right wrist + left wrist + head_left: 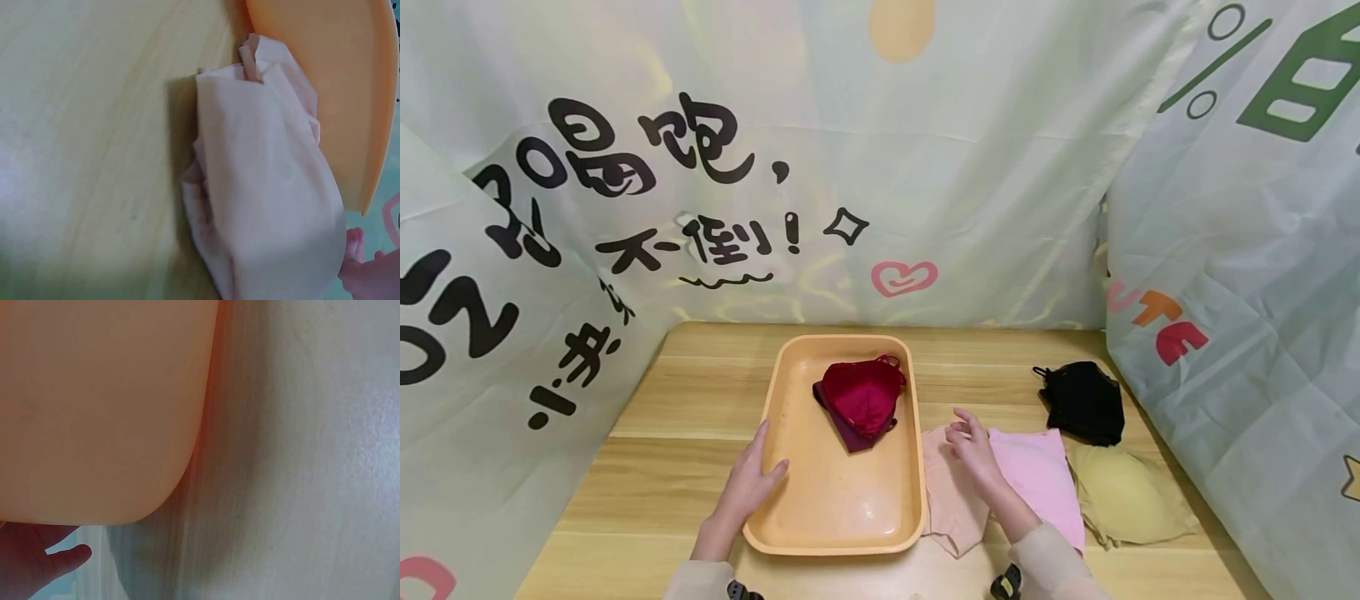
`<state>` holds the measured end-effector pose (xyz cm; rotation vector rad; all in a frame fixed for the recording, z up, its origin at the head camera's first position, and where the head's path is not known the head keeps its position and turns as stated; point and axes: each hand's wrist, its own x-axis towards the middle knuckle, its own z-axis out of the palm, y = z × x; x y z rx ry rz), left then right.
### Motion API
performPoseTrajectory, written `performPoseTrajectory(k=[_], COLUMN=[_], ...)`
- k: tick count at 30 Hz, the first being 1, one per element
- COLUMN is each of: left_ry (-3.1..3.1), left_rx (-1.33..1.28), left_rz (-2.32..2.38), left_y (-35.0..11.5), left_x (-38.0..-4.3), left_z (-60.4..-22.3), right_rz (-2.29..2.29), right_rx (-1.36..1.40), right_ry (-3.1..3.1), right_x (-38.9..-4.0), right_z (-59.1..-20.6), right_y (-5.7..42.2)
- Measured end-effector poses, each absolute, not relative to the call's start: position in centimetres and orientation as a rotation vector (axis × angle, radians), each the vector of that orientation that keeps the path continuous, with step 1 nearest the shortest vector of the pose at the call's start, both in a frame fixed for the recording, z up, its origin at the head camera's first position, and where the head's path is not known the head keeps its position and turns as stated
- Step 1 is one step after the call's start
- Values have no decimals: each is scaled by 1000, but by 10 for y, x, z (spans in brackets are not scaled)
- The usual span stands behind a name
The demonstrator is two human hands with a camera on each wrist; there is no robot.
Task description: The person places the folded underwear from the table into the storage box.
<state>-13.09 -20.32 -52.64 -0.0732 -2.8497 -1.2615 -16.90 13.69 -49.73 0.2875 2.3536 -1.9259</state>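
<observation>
A shallow orange tray point(820, 517) stands on the table, with a folded dark red bra-like garment point(861, 400) inside it. At the tray's left rim is my left hand point(747, 483), its fingers along the outer side and its thumb spread over the rim. The left wrist view shows that thumb point(72, 557) straight, while the tray hides most fingers. My right hand point(977, 457) is over the far part of a folded beige garment point(951, 500), fingers loosely bent. In the right wrist view, the fingertips point(354, 244) appear beside the beige garment's edge.
Right of the beige garment lie a folded pink cloth point(1037, 475), a black garment with thin straps point(1082, 404) and a yellow padded garment point(1123, 496). Printed fabric point(1000, 208) hangs around the wooden table point(685, 400) at the back and both sides.
</observation>
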Motion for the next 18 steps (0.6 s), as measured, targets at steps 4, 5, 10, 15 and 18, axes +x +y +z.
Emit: performPoseTrajectory(k=[4, 5, 10, 15, 18], left_ry=[-2852, -2855, -2854, -2845, -2849], left_rx=[-70, -67, -64, -60, -57], left_rz=[-1260, -1264, -1272, -1293, -1308], left_y=[-203, -203, -203, -203, -203], left_x=[-131, -132, -132, -131, -131], left_z=[-526, -526, -525, -526, -526], right_rz=[-1886, -1874, -1747, -1495, -1367], right_rx=[302, 300, 239, 107, 36], right_ry=[2394, 2404, 2474, 2571, 2637], right_x=[-166, -166, -160, -152, -148], right_z=[-498, -497, -495, -494, -494], right_y=[142, 143, 151, 159, 161])
